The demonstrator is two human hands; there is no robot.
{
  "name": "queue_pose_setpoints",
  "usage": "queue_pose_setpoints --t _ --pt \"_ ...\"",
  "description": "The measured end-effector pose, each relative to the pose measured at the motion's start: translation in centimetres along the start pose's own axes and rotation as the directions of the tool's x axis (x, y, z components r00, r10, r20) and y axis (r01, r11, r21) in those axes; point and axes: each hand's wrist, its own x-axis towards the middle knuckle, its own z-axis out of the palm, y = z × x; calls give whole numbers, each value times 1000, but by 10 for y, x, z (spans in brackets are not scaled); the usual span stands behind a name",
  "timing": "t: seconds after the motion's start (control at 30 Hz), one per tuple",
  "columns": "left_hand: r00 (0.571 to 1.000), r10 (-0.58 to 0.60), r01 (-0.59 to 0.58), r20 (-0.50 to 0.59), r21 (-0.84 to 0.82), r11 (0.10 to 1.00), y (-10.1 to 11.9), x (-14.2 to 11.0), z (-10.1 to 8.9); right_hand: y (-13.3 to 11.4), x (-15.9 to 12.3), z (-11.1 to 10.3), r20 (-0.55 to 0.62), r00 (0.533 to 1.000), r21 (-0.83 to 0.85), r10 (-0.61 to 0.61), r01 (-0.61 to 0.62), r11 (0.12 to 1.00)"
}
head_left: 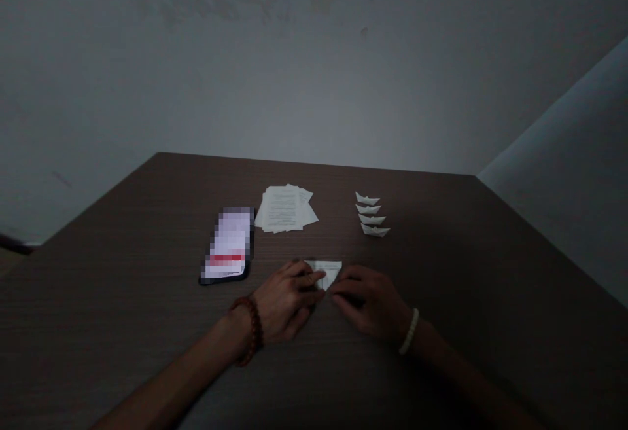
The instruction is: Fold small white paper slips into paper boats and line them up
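A small folded piece of printed paper [331, 269] lies on the table between my two hands, its wide edge away from me and its sides narrowing towards me. My left hand [292, 296] holds it down against the table from the left, with the index finger stretched across it and covering part of it. At its lower right edge, the fingertips of my right hand [367, 299] are pinched together on the paper. The fold under the fingers is hidden.
A dark wooden table [147, 233] meets a grey wall behind. Loose printed sheets [283, 209] lie in a pile beyond my left hand, beside a phone [228, 243] with a lit, blurred screen. Several folded paper boats [371, 219] stand in a column at the right.
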Motion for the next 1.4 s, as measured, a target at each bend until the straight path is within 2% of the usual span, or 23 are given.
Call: queue_pose_setpoints --t 0.13,0.47,0.73,1.13,1.4 --pt "1000 9 -9 -8 2 1000 -1 -1 1 -1 10 1 -46 980 22 193 -192 981" --pt "1000 24 -24 -15 23 999 1 -1 0 2 25 -2 64 938 5 340 -341 940" --pt "999 39 -39 -9 25 999 0 -1 1 0 26 -4 72 937 -6 342 -342 940" --pt "1000 11 -10 -24 23 1000 2 -1 1 -2 24 -1 2 934 -18 356 -356 934" --pt "1000 -2 3 -27 20 1000 4 -1 0 13 21 -11 -54 924 -15 380 -381 925"
